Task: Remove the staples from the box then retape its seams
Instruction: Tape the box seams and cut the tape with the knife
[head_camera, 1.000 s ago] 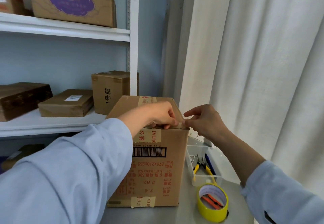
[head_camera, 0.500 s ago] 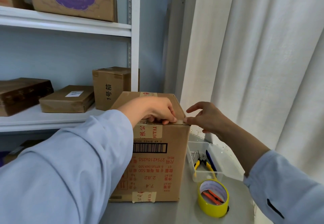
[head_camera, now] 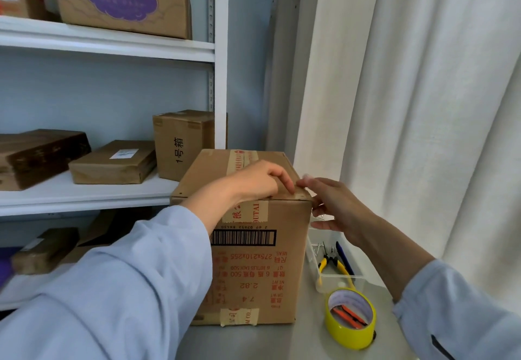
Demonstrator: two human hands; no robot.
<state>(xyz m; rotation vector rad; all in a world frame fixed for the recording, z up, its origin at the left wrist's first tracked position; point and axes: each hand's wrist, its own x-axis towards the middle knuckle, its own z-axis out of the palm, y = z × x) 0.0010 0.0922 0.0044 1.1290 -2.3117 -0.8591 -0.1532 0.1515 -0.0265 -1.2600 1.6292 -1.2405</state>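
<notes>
Grey tabletop point(head_camera: 253, 342) beside white metal shelving point(head_camera: 107, 49), pale curtain point(head_camera: 423, 106) at right. Tall brown corrugated cardboard box point(head_camera: 253, 261) stands upright on table, printed tape over top seam. Left hand point(head_camera: 253, 182) on box top, fingers curled down, tips pressing near front right corner. Right hand point(head_camera: 335, 204) just beside same corner, fingers loosely spread, holding nothing visible. Yellow tape roll point(head_camera: 351, 320) near box; yellow-handled pliers point(head_camera: 334, 265) in clear plastic tray point(head_camera: 338, 278). Box judged stiff at edges, flaps flexible, possibly heavy; steady by top edges and corners.
</notes>
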